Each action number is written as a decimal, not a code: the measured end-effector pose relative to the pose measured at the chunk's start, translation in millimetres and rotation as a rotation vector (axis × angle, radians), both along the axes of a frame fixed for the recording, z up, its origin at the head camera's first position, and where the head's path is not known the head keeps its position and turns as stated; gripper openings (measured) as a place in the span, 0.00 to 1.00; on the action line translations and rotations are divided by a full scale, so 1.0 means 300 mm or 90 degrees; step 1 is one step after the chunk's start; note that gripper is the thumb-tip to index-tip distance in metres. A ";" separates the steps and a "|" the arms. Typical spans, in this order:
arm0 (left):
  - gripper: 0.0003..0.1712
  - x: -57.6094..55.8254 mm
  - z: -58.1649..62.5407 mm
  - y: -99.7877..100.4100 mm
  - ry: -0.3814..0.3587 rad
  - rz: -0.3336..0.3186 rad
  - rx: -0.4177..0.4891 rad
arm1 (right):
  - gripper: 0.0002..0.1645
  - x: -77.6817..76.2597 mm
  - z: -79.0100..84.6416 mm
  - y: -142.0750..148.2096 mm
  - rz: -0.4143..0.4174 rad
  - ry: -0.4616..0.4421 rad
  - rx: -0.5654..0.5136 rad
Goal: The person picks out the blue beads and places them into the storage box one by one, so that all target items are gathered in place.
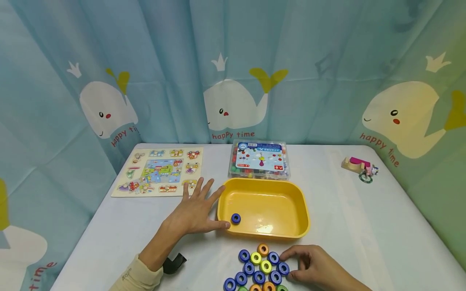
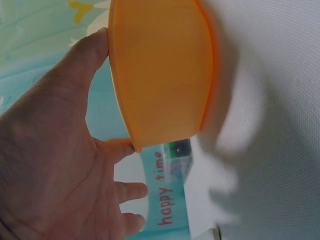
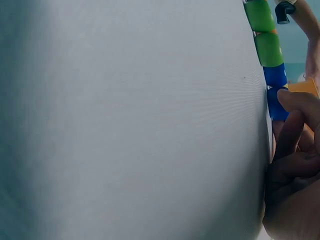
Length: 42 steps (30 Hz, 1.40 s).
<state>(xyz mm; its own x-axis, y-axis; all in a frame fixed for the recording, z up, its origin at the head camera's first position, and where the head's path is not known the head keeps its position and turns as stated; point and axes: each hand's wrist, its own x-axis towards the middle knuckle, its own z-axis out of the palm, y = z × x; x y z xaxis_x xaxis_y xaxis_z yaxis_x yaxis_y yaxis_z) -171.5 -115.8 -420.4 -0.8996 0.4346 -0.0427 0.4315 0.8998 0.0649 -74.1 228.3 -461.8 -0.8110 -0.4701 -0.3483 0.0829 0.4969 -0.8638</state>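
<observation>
In the head view my left hand [image 1: 194,212] has its fingers spread wide at the left end of a yellow tray [image 1: 269,236]. In the left wrist view its thumb and a finger touch the tray's rim [image 2: 125,120]. One blue bead [image 1: 236,218] with a hole lies inside the tray, near its left front corner. My right hand [image 1: 314,264] pinches a blue bead [image 1: 282,268] between thumb and index finger, at the right side of a cluster of blue, yellow, orange and green beads. The right wrist view shows the thumb against that bead's side [image 3: 277,107].
Behind the tray lies a clear plastic box [image 1: 259,159] with a printed label. A wooden picture puzzle board [image 1: 164,171] is at the back left, and small toys [image 1: 360,166] sit at the far right. Beside my left forearm lies a black object [image 1: 174,264]. A curtain [image 1: 233,72] closes off the back.
</observation>
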 end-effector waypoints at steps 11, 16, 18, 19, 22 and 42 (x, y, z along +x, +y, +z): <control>0.59 -0.001 -0.004 -0.002 -0.010 -0.002 0.010 | 0.16 -0.005 -0.019 -0.002 0.000 0.030 0.018; 0.59 -0.003 -0.005 -0.001 -0.014 0.000 0.015 | 0.16 -0.006 -0.020 -0.005 -0.004 0.031 0.014; 0.59 -0.003 -0.005 -0.001 -0.014 0.001 0.014 | 0.16 -0.004 -0.020 -0.004 -0.004 0.029 0.015; 0.59 -0.003 -0.006 -0.001 -0.014 0.000 0.014 | 0.16 -0.004 -0.020 -0.005 -0.006 0.025 0.015; 0.59 -0.002 -0.007 -0.001 -0.011 -0.002 0.015 | 0.16 0.001 -0.020 -0.003 -0.003 0.029 0.012; 0.59 -0.001 0.007 0.000 -0.018 -0.005 0.018 | 0.16 -0.079 0.323 -0.007 0.056 0.251 -0.030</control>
